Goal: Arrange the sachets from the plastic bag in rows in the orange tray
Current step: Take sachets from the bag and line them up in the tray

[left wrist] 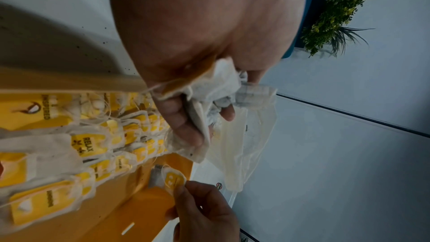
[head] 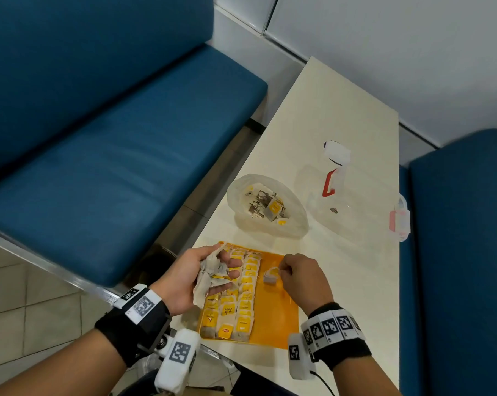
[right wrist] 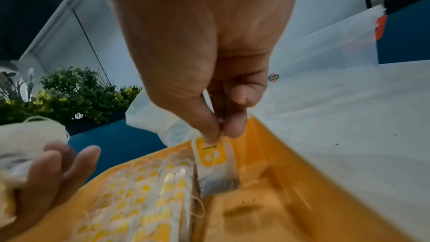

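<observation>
A cream bench (head: 336, 115) is being shown running toward 12 o'clock, with a white panelled wall (head: 413, 52) beyond it. A blue seat (head: 113, 138) is lying at 9 o'clock of the bench and another blue seat (head: 455, 252) at 3 o'clock. Green plants (right wrist: 76, 93) are being seen in the right wrist view, behind the seat.

The tray (head: 273, 318) is resting at the near end of the bench. Over its bare right half, one sachet (head: 271, 276) is being pinched by its yellow tag between thumb and fingertips of the right hand (head: 304, 278), whose other fingers are curled; the sachet is hanging just under that grip, its lower end close to the tray floor, though contact cannot be told. At 9 o'clock of it, a bunch (head: 210, 274) of crumpled sachets is being gripped in the curled fingers of the left hand (head: 190, 278), held above the tray's left edge.

The left half of the tray is being filled by rows (head: 236, 304) of overlapping sachets, yellow tags facing up. At 12 o'clock of the tray, the bag (head: 267, 207) is lying open on the bench with a few sachets inside. At 3 o'clock of the bag, a clear box (head: 356, 201) with red latches is standing.
</observation>
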The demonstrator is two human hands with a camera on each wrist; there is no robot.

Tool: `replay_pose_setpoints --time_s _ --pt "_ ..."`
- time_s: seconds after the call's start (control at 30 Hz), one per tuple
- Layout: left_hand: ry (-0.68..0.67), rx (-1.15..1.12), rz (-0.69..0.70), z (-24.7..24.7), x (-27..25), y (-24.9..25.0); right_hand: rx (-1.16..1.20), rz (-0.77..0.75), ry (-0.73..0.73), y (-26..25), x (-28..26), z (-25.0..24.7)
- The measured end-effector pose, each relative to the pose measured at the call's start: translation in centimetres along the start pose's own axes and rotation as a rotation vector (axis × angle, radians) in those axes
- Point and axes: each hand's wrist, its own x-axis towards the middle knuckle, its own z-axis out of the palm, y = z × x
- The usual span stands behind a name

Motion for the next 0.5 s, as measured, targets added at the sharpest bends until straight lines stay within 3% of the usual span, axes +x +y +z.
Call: replay_pose_setpoints --time_s 0.23,0.5 --pt "0.009 0.003 0.008 0.0 -0.1 0.1 -0.075 0.012 0.016 -1.6 1.5 1.3" --pt "0.026 0.014 0.003 0.1 -0.2 0.2 0.136 0.120 0.121 -2.4 2.1 2.1"
